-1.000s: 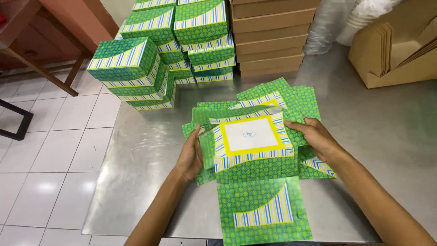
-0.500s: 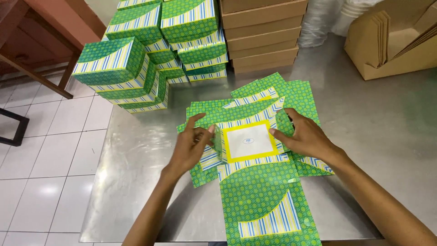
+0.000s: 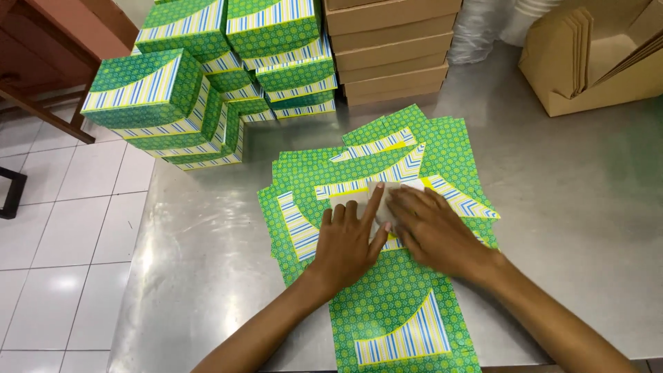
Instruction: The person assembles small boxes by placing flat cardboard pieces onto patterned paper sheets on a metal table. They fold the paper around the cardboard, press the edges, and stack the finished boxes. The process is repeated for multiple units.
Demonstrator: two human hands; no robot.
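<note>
Pressing left hand (image 3: 349, 242) and right hand (image 3: 435, 231) on flat green box blank (image 3: 387, 304)

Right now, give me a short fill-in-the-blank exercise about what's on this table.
1. Both hands, left hand and right hand, press on a flat carton blank coloured ____.
2. The table is made of ____.
3. The folded green boxes are stacked at the table's far ____ corner.

Missing words: green; metal; left

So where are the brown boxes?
The brown boxes are stacked at the top middle of the head view, at the table's far edge, right of the green boxes.
</note>
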